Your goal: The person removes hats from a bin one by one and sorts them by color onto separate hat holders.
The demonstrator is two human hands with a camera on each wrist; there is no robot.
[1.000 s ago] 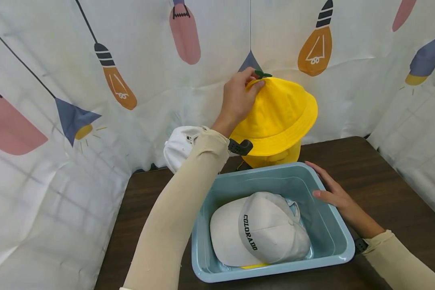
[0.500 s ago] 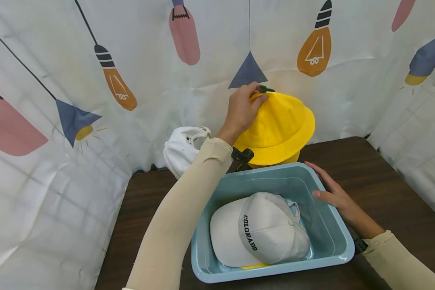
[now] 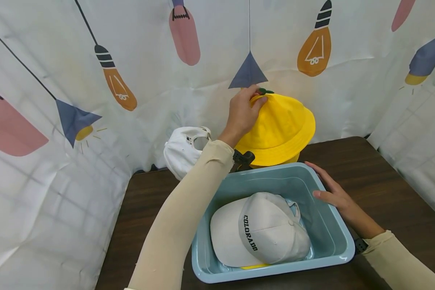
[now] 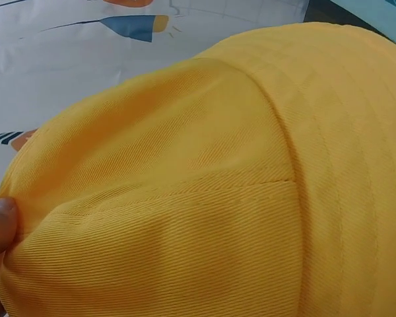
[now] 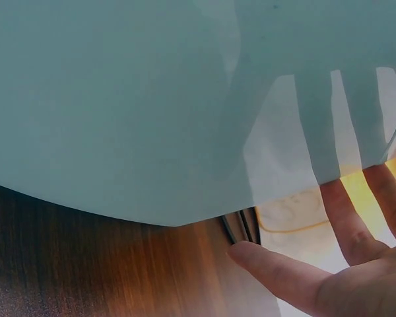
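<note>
My left hand (image 3: 243, 114) pinches the crown tip of a yellow bucket hat (image 3: 282, 125), beside a small green leaf tab (image 3: 266, 91). Its brim tilts down to the right, behind the bin. In the left wrist view the hat fills most of the picture, with a fingertip (image 4: 1, 221) at its left edge. My right hand (image 3: 335, 197) holds the right rim of a light-blue plastic bin (image 3: 199, 257), thumb over the rim and fingers along the outside. Inside the bin lies a white baseball cap (image 3: 261, 229) lettered COLORADO, over a sliver of something yellow (image 3: 254, 266).
Behind my left forearm, a second white cap (image 3: 181, 153) sits at the table's back edge. More yellow fabric (image 3: 293, 159) shows under the bucket hat's brim. A white curtain (image 3: 148, 72) printed with lamps and bulbs hangs behind the dark wooden table (image 3: 145, 201).
My left hand and the yellow bucket hat came down slightly, covering more of the yellow fabric below, then almost stopped. My right hand and the bin stayed in place.
</note>
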